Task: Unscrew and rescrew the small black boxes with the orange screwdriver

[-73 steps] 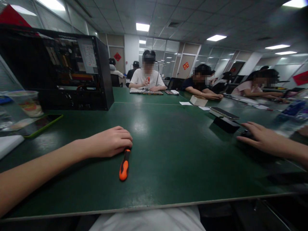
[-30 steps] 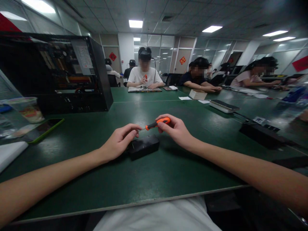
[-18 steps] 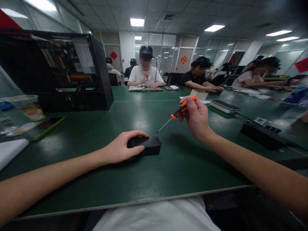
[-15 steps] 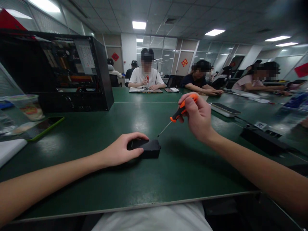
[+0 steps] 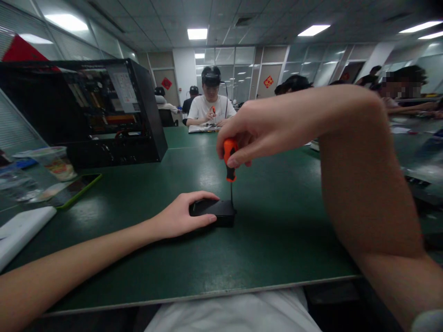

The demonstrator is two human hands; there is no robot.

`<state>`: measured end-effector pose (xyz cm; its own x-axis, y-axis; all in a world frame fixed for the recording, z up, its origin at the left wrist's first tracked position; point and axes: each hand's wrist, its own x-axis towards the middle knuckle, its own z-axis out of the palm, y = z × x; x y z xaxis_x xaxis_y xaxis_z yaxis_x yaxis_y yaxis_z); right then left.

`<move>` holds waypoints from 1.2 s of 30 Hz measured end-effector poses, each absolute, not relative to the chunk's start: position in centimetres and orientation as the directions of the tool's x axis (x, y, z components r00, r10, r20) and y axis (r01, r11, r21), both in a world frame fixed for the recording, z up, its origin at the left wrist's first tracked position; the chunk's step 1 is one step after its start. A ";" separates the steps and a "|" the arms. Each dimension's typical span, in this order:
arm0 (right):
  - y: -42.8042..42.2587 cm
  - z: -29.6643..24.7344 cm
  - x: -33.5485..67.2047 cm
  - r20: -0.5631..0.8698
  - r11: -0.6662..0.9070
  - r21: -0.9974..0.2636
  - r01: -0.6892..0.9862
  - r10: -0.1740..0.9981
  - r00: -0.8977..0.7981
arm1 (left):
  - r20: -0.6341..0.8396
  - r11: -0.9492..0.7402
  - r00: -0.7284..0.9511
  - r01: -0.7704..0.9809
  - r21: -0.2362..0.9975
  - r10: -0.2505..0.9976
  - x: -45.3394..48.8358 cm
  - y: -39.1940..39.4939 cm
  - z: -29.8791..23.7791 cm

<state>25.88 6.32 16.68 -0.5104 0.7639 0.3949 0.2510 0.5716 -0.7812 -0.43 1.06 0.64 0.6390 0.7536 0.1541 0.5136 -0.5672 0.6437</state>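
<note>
A small flat black box (image 5: 218, 210) lies on the green table (image 5: 263, 240) in front of me. My left hand (image 5: 182, 214) is wrapped around its left end and presses it down. My right hand (image 5: 254, 131) is closed on the orange and black handle of a screwdriver (image 5: 230, 163), held upright from above. The thin metal shaft points straight down and its tip touches the box's top near the right end. My right forearm is raised high and hides much of the table's right side.
An open black computer case (image 5: 104, 110) stands at the back left. A plastic cup (image 5: 57, 161), a green-edged phone (image 5: 74, 186) and a white flat object (image 5: 20, 228) lie at the left. Several people sit working at the far side.
My right hand has swung the screwdriver from a slanted hold in the air to upright, and lowered its tip onto the black box. My left hand stays on the box.
</note>
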 end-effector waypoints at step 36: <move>2.0 18.4 26.5 -0.092 0.784 -0.246 0.569 0.566 -0.819 | 0.205 -0.639 0.700 0.438 0.632 0.684 -0.4 1.2 0.4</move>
